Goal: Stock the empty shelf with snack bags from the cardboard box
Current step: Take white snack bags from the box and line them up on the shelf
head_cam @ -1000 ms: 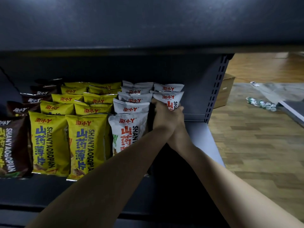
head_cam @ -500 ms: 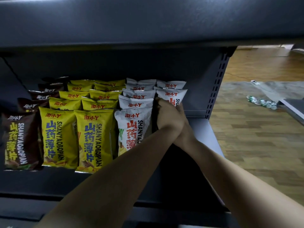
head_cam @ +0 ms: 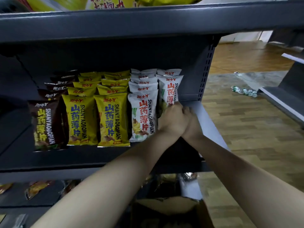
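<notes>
my left hand (head_cam: 172, 120) and right hand (head_cam: 191, 125) are pressed together, both holding the bottom of a white snack bag (head_cam: 170, 94) at the right end of the shelf (head_cam: 102, 156). it feels light, puffy and slippery, so i hold the bottom edge softly.

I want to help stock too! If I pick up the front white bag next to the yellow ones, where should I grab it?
Probably by its crimped top edge, from the front and above. The front white bag stands upright, squeezed between a yellow bag and the hands' own white bag, so its sides are blocked.
</notes>
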Demonstrator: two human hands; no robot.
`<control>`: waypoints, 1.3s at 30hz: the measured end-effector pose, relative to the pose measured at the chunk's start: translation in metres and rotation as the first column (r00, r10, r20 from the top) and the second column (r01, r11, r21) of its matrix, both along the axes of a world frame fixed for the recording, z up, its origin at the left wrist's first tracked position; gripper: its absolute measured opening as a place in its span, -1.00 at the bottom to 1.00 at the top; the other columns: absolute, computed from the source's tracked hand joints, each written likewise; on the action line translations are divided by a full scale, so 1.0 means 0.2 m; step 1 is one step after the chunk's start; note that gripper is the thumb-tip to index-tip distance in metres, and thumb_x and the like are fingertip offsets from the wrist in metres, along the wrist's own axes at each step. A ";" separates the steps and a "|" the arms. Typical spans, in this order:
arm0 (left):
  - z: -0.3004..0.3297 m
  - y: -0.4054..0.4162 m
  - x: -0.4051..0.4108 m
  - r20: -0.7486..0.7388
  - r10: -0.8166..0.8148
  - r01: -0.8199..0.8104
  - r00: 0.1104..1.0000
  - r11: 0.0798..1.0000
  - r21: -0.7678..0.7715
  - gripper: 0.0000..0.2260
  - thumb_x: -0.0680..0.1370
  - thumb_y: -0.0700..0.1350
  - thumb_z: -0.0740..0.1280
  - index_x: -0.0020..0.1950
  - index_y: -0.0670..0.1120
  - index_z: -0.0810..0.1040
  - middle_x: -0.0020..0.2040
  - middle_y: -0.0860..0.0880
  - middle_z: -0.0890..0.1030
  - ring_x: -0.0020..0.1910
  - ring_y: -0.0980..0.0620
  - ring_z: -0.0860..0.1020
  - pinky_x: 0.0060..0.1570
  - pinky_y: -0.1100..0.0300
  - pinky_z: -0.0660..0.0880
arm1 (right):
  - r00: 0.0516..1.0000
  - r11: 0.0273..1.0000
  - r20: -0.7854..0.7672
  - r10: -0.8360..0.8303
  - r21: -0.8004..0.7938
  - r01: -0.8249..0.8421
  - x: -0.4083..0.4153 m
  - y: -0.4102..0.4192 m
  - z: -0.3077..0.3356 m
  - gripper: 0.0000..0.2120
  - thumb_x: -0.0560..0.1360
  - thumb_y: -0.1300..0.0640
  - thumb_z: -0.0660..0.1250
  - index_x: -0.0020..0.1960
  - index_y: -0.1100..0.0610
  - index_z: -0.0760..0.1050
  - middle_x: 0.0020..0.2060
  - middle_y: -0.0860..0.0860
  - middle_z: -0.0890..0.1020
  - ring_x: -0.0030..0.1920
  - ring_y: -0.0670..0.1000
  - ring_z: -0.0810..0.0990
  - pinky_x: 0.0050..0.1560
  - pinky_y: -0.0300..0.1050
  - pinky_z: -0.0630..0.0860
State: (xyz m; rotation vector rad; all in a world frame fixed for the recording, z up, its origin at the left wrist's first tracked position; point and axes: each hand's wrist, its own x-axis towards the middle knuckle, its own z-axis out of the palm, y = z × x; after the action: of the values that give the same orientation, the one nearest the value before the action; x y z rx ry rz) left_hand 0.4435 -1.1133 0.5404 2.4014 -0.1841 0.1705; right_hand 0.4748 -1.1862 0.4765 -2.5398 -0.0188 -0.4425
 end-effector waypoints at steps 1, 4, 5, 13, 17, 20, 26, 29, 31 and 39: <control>0.00 0.03 -0.04 0.001 -0.015 0.015 1.000 1.000 0.011 -0.74 0.58 -0.13 0.14 0.15 -0.15 0.55 0.13 -0.16 0.60 0.15 -0.15 0.54 0.12 0.05 0.45 | 0.998 0.999 0.057 -0.014 -0.048 0.016 -0.04 -0.01 0.00 -0.65 0.42 0.15 0.08 -0.04 0.34 0.55 -0.17 0.28 0.58 -0.13 0.31 0.57 -0.17 0.07 0.50; -0.03 0.11 -0.15 0.070 -0.071 0.069 0.995 0.997 0.033 -0.76 0.57 -0.16 0.16 0.09 -0.09 0.59 0.08 -0.13 0.63 0.11 -0.14 0.56 0.24 -0.05 0.40 | 0.993 0.997 0.117 0.002 -0.075 0.007 -0.18 -0.04 -0.01 -0.61 0.41 0.06 0.09 0.05 0.27 0.50 -0.01 0.25 0.56 0.03 0.24 0.49 -0.07 0.05 0.44; -0.05 0.13 -0.18 0.087 -0.098 0.095 0.991 0.995 0.035 -0.77 0.56 -0.17 0.17 0.10 -0.09 0.59 0.08 -0.12 0.63 0.10 -0.14 0.56 0.20 -0.02 0.43 | 0.992 0.999 0.126 -0.017 -0.036 0.022 -0.23 -0.05 0.01 -0.61 0.40 0.06 0.09 0.08 0.25 0.50 0.02 0.24 0.56 0.06 0.22 0.48 -0.04 0.04 0.44; -0.28 0.33 -0.50 0.230 -0.228 0.234 0.946 0.972 0.000 -0.79 0.50 -0.23 0.22 0.04 -0.08 0.59 -0.01 -0.03 0.64 -0.02 -0.08 0.58 -0.09 0.06 0.50 | 0.957 0.997 0.289 -0.023 0.071 0.003 -0.67 0.00 0.04 -0.73 0.47 0.30 0.17 0.11 0.22 0.54 0.05 0.15 0.55 -0.02 0.11 0.55 -0.06 -0.15 0.41; -0.45 0.39 -0.62 0.107 -0.263 0.260 0.959 0.965 0.049 -0.81 0.53 -0.17 0.17 -0.01 -0.07 0.57 -0.02 -0.05 0.62 -0.03 -0.12 0.56 -0.13 0.05 0.46 | 0.967 0.996 0.251 0.052 0.062 -0.069 -0.88 0.04 -0.08 -0.74 0.46 0.25 0.15 0.06 0.20 0.55 -0.03 0.11 0.55 -0.11 0.04 0.51 -0.10 -0.12 0.42; -0.57 0.44 -0.73 0.023 -0.300 0.296 0.954 0.948 0.120 -0.68 0.52 -0.10 0.04 0.07 -0.08 0.56 0.02 -0.11 0.62 0.01 -0.16 0.56 -0.07 0.04 0.46 | 0.979 0.990 0.147 0.143 -0.020 -0.142 -1.02 0.07 -0.23 -0.73 0.43 0.16 0.11 0.04 0.13 0.52 -0.02 0.07 0.56 -0.09 0.03 0.52 -0.15 -0.16 0.40; -0.83 0.47 -0.92 -0.335 -0.318 0.377 0.887 0.918 0.126 -0.76 0.58 -0.13 0.18 0.19 -0.10 0.53 0.19 -0.08 0.55 0.12 -0.11 0.53 0.03 0.08 0.47 | 0.957 0.975 -0.198 0.213 -0.017 -0.221 -1.17 0.07 -0.63 -0.66 0.39 0.08 0.07 0.10 0.05 0.46 0.02 0.05 0.59 -0.05 0.16 0.59 -0.14 -0.02 0.51; -1.02 0.48 -0.94 -0.529 -0.235 0.369 0.815 0.915 0.163 -0.75 0.63 -0.10 0.07 0.15 -0.06 0.52 0.16 -0.05 0.54 0.11 -0.08 0.53 0.05 0.04 0.49 | 0.889 0.975 -0.422 0.179 -0.042 -0.216 -1.17 0.02 -0.81 -0.66 0.43 0.23 0.23 0.18 0.04 0.47 0.13 0.00 0.54 0.06 0.08 0.55 -0.10 -0.02 0.51; -1.15 0.48 -0.95 -0.629 -0.174 0.360 0.758 0.915 0.181 -0.73 0.64 -0.12 0.04 0.19 -0.06 0.49 0.20 -0.09 0.51 0.15 -0.12 0.51 0.09 0.02 0.49 | 0.799 0.968 -0.574 0.180 -0.042 -0.248 -1.15 -0.01 -0.95 -0.65 0.43 0.24 0.22 0.19 0.02 0.46 0.13 0.00 0.52 0.07 0.10 0.54 -0.13 0.02 0.52; -1.74 0.49 -0.97 -0.878 -0.100 0.313 0.468 0.948 0.059 -0.79 0.57 -0.11 0.22 0.15 -0.13 0.53 0.10 -0.13 0.59 0.05 -0.11 0.58 -0.34 0.26 0.38 | 0.450 0.938 -0.858 0.248 0.096 -0.334 -1.05 -0.09 -1.38 -0.70 0.57 0.21 0.14 0.26 0.08 0.48 0.22 0.09 0.54 0.20 0.13 0.52 0.09 -0.11 0.45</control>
State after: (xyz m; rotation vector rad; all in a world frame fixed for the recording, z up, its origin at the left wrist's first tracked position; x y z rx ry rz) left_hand 0.2488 -1.0161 0.1925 2.3245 -0.0057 -1.2563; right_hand 0.2655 -1.2049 0.2011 -2.4721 -0.1018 1.0384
